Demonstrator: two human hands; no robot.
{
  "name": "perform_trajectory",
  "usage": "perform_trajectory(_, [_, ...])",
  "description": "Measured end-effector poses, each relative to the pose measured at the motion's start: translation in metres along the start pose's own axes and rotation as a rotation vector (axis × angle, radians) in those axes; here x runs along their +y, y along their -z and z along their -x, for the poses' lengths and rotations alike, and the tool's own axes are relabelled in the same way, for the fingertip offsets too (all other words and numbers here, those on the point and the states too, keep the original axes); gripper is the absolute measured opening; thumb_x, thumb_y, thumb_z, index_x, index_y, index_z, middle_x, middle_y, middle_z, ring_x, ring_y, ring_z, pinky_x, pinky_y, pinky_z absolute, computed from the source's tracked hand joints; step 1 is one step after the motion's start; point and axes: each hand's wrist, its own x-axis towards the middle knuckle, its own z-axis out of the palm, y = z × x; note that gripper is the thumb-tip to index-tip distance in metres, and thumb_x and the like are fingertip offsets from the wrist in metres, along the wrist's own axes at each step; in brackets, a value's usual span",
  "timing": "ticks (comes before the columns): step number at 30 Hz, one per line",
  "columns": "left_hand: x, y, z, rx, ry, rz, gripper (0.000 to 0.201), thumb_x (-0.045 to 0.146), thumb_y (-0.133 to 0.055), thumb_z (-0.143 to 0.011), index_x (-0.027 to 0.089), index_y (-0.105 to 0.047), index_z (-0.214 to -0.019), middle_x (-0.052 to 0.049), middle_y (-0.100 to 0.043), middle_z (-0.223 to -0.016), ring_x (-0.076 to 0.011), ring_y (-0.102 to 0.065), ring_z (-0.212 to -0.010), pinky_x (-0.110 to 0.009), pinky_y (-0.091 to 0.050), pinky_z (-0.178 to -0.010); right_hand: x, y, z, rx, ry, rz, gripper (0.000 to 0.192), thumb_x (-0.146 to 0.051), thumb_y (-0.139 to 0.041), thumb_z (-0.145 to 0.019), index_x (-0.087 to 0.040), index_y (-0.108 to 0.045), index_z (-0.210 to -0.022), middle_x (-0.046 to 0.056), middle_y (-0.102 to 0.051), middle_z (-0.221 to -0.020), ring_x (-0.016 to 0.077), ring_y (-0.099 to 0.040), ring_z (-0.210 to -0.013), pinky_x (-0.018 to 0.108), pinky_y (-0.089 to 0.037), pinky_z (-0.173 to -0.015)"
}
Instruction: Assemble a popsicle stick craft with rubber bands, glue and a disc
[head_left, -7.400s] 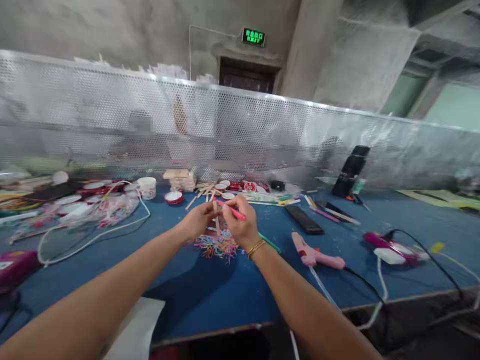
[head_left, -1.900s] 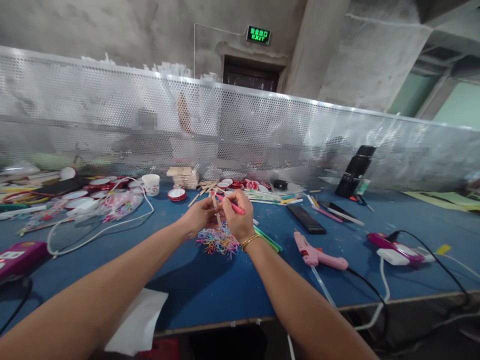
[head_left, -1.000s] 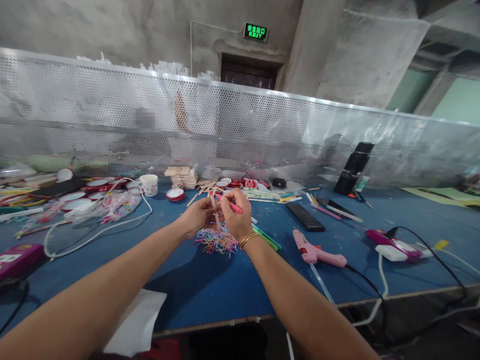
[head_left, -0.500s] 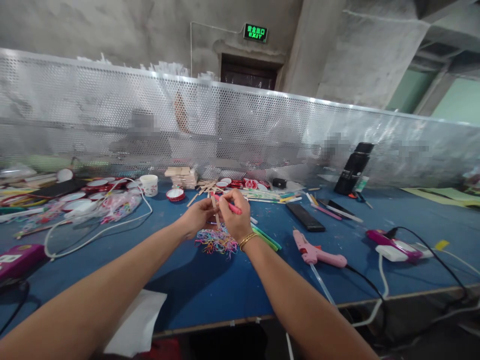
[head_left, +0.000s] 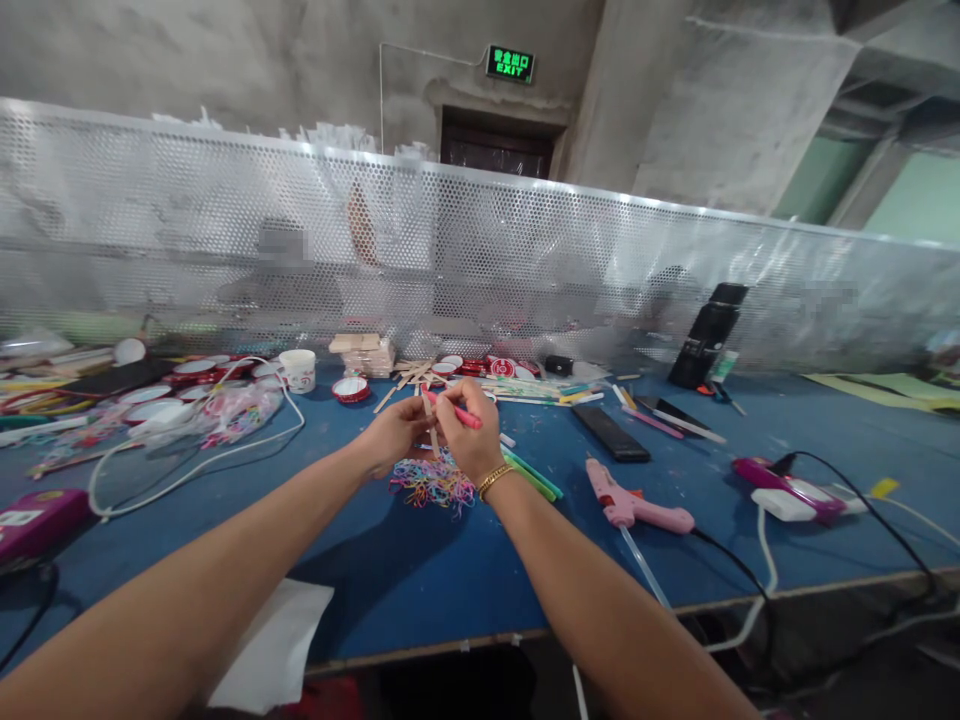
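Note:
My left hand (head_left: 396, 436) pinches a flat wooden craft stick (head_left: 433, 437), which it holds tilted above the table. Closed around a pinkish-red marker pen (head_left: 466, 416), my right hand (head_left: 472, 432) meets the stick with the pen's front end; the exact tip is too small to make out. Below both hands lies a heap of thin multicoloured strings or bands (head_left: 429, 485). Green markers (head_left: 536, 476) rest just right of my right wrist. Behind the hands are loose wooden sticks (head_left: 409, 378) and a red-rimmed lid (head_left: 351, 389).
A pink glue gun (head_left: 634, 505) and a black phone (head_left: 611, 433) lie to the right on the blue table (head_left: 360, 590). Farther off stands a black bottle (head_left: 706, 337). A white cup (head_left: 298, 370), a looping white cable (head_left: 217, 465) and stacked wood pieces (head_left: 364, 353) are on the left.
Both hands keep almost the same place and grip. The marker shifts very slightly against the stick; nothing is taken up or let go.

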Motion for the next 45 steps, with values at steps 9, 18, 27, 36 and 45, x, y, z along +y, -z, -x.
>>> perform_trajectory(9, [0.0025, -0.001, 0.0018, -0.006, 0.005, -0.01, 0.04, 0.031, -0.079, -0.07, 0.017, -0.067, -0.106, -0.006, -0.07, -0.088, -0.0151, -0.065, -0.069, -0.032, -0.052, -0.066, -0.0002, -0.0001, 0.0002, -0.002, 0.003, 0.001, 0.017, -0.028, -0.052, -0.086, -0.021, -0.052, -0.071, -0.002, -0.058, -0.069, 0.0144, -0.054, -0.068, 0.027, -0.043, -0.068])
perform_trajectory(18, [0.003, -0.0023, 0.0024, -0.004, 0.0, 0.0, 0.04, 0.03, -0.08, -0.069, 0.017, -0.065, -0.104, -0.005, -0.069, -0.085, -0.0143, -0.064, -0.067, -0.031, -0.053, -0.065, -0.0012, -0.0004, 0.0005, 0.009, -0.009, -0.007, 0.017, -0.028, -0.053, -0.086, -0.021, -0.052, -0.071, -0.002, -0.057, -0.07, 0.0142, -0.054, -0.069, 0.027, -0.042, -0.069])
perform_trajectory(27, [0.0007, -0.0039, 0.0003, 0.012, 0.03, 0.003, 0.036, 0.029, -0.078, -0.072, 0.016, -0.065, -0.103, -0.003, -0.067, -0.077, -0.0134, -0.062, -0.064, -0.029, -0.051, -0.063, -0.0004, 0.0004, -0.0009, 0.023, -0.004, -0.012, 0.017, -0.029, -0.053, -0.087, -0.021, -0.052, -0.072, -0.002, -0.058, -0.071, 0.0144, -0.055, -0.07, 0.028, -0.042, -0.07])
perform_trajectory(36, [-0.0001, -0.0037, 0.0, 0.0, 0.02, 0.011, 0.033, 0.029, -0.077, -0.073, 0.016, -0.066, -0.101, -0.003, -0.066, -0.077, -0.0132, -0.062, -0.063, -0.03, -0.051, -0.064, -0.0007, 0.0004, -0.0013, 0.034, 0.004, -0.021, 0.017, -0.029, -0.053, -0.087, -0.021, -0.052, -0.072, -0.002, -0.058, -0.07, 0.0142, -0.055, -0.07, 0.028, -0.042, -0.07])
perform_trajectory(45, [-0.0015, -0.0035, -0.0009, 0.005, 0.002, -0.008, 0.032, 0.033, -0.077, -0.073, 0.016, -0.067, -0.098, -0.003, -0.065, -0.074, -0.0126, -0.061, -0.062, -0.028, -0.051, -0.061, 0.0002, 0.0006, -0.0012, 0.035, 0.005, -0.019, 0.017, -0.028, -0.053, -0.088, -0.021, -0.052, -0.072, -0.002, -0.059, -0.071, 0.0143, -0.055, -0.071, 0.028, -0.042, -0.07])
